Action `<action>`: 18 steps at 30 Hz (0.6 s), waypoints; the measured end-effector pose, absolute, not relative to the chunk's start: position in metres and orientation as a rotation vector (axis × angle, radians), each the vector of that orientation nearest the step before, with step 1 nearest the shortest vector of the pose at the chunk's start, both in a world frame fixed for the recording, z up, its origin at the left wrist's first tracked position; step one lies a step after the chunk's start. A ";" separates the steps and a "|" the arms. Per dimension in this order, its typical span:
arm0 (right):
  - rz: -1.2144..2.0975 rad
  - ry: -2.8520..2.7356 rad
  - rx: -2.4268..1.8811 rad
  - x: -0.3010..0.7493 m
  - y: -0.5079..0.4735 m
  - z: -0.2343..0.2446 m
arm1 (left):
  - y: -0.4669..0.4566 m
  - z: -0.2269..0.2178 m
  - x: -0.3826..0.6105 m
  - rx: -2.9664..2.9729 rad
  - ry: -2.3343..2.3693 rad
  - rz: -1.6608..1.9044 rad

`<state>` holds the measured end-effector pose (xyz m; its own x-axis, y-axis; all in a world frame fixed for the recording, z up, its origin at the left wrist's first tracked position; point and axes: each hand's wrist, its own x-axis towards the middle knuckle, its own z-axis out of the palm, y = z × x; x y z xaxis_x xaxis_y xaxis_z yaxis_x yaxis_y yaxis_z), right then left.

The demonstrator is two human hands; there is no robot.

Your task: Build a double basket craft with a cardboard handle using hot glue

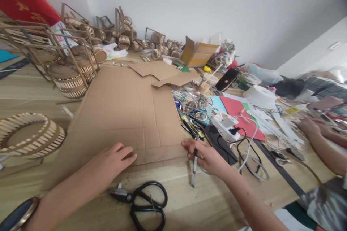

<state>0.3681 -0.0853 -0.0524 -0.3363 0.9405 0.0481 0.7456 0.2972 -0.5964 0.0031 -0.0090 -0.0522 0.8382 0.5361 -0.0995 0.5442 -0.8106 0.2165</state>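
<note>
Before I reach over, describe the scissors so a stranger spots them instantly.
Find the large cardboard sheet on the table. Just off its near edge, between the person's forearms, lie the scissors. Big black handle loops set them apart from the slim pen.

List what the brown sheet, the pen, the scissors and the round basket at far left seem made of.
Brown sheet: cardboard, matte and visibly creased. Pen: probably plastic, as it looks smooth and partly clear. Scissors: likely metal at the dark, dull blade end; the black handles have a slight sheen, coated metal or plastic, can't tell. Round basket: apparently wood or bamboo, dull, pale and slatted.
</note>
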 end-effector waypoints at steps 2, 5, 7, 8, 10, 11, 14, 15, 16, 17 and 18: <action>0.677 -2.195 -1.516 0.368 -0.085 -0.051 | -0.009 -0.050 0.005 2.815 0.842 -0.185; 0.680 -2.210 -1.537 0.366 -0.084 -0.048 | -0.010 -0.044 0.008 2.827 0.844 -0.275; 0.689 -2.220 -1.543 0.365 -0.084 -0.046 | -0.011 -0.040 0.010 2.829 0.841 -0.297; 0.697 -2.223 -1.547 0.364 -0.083 -0.044 | -0.012 -0.039 0.010 2.830 0.842 -0.301; 0.712 -2.225 -1.563 0.362 -0.083 -0.042 | -0.012 -0.038 0.009 2.833 0.844 -0.289; 0.716 -2.226 -1.573 0.361 -0.083 -0.041 | -0.013 -0.038 0.009 2.836 0.844 -0.270; 0.712 -2.236 -1.601 0.359 -0.083 -0.039 | -0.013 -0.039 0.007 2.848 0.831 -0.196; 0.707 -2.240 -1.607 0.358 -0.083 -0.038 | -0.013 -0.039 0.007 2.848 0.827 -0.179; 0.703 -2.242 -1.611 0.358 -0.083 -0.037 | -0.012 -0.039 0.007 2.844 0.828 -0.173; 0.696 -2.243 -1.613 0.357 -0.083 -0.036 | -0.012 -0.039 0.007 2.839 0.832 -0.177; 0.691 -2.244 -1.614 0.357 -0.083 -0.036 | -0.012 -0.039 0.007 2.831 0.839 -0.187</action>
